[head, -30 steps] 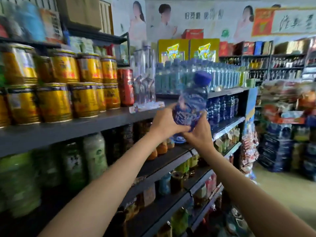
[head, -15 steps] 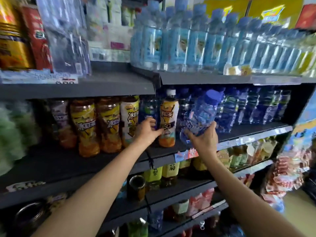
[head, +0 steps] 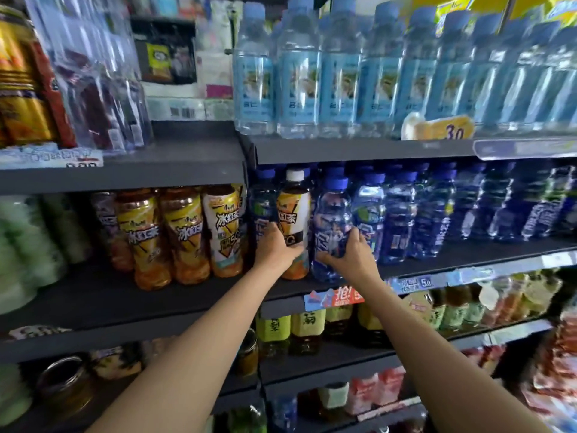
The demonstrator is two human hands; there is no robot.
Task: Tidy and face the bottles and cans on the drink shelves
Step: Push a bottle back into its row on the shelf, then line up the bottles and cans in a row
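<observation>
Head view: blue-capped bottle [head: 331,232] (upright)

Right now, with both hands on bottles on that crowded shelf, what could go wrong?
The left hand grips an iced tea bottle wedged among blue bottles; pulling it might topple neighbours. The right hand holds a blue bottle near the shelf edge, so it could slip off.

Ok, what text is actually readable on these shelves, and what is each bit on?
"冰红茶": iced tea bottles, middle shelf.
"3.0": yellow price tag, under the pale water bottles.
"5.0": blue shelf-edge tag.
"抢!": red promo tag.
Remaining labels and tags: too blurred.
</observation>
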